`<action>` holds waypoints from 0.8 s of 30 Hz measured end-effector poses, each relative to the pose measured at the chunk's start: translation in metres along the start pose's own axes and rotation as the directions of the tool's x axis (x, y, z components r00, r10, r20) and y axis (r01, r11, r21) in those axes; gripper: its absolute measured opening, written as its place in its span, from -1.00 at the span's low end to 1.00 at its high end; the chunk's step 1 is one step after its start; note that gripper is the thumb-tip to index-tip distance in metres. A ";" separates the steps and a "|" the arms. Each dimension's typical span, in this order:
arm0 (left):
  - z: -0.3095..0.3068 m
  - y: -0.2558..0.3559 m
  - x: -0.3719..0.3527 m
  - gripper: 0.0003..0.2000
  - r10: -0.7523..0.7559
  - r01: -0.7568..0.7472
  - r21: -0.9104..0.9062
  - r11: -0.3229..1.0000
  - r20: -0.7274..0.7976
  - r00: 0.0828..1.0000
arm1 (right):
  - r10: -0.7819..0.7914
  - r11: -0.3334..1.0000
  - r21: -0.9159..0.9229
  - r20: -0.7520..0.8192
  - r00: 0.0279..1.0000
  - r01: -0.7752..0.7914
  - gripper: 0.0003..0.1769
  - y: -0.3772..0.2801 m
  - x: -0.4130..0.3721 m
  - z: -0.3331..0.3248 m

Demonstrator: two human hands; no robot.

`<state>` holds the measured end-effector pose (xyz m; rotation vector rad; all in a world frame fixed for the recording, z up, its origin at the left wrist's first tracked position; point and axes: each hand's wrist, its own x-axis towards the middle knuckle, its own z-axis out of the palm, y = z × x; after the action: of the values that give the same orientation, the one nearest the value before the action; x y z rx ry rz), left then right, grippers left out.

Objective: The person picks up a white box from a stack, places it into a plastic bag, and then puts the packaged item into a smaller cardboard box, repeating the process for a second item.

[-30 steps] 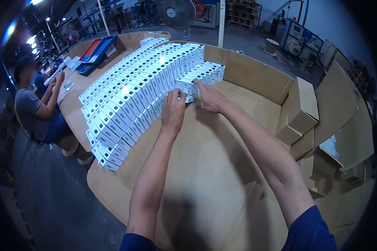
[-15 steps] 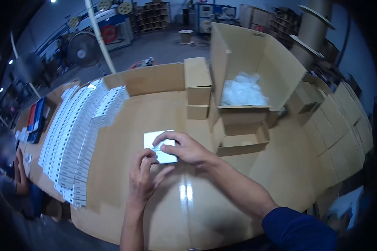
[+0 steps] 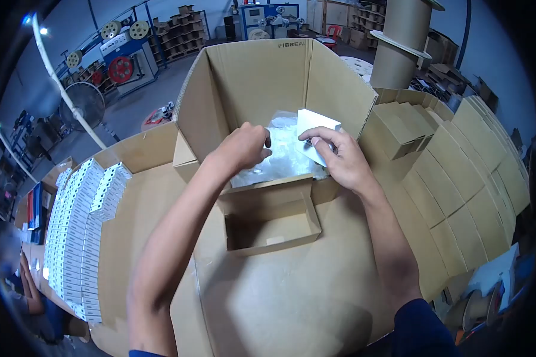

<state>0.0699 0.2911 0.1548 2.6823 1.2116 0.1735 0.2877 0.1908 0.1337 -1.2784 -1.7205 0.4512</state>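
Observation:
My right hand (image 3: 342,157) grips a flat white box (image 3: 317,126) by its near side, over the right part of a large open carton (image 3: 259,65). Clear plastic bags (image 3: 283,134) lie heaped inside that carton. Above the heap's left part is my left hand (image 3: 247,146), its fingers bent and the thumb apart from them, with nothing visible between. A smaller open cardboard box (image 3: 274,245) sits just in front of the carton, below both hands.
Stacked rows of small white boxes (image 3: 71,250) fill the left side of the cardboard-covered table (image 3: 280,303). Flattened cartons (image 3: 458,178) lean at the right. Behind them stands a large spool (image 3: 396,53). A person (image 3: 27,291) sits at the far left.
Both hands have gone from the table's middle to the large carton, the right one carrying the white box. My left hand has let go of the box. The view has turned right.

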 end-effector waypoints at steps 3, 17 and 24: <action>0.032 -0.024 0.058 -0.60 -0.073 0.057 0.074 0.996 0.223 0.972 | -0.050 0.999 -0.008 -0.004 0.999 0.050 -0.77 0.014 0.010 -0.005; 0.032 -0.012 0.063 -0.72 -0.106 0.041 -0.250 0.967 -0.253 0.962 | -0.075 0.997 -0.017 -0.090 0.993 0.073 -0.68 0.061 0.022 0.006; -0.001 0.039 -0.031 -0.87 -0.062 -0.219 -0.599 0.770 -0.412 0.909 | -0.075 0.997 -0.003 -0.133 0.988 0.075 -0.24 0.017 0.008 -0.014</action>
<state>0.0782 0.2429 0.1636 2.1271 0.8920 1.0180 0.3079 0.2015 0.1321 -1.2102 -1.6495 0.3164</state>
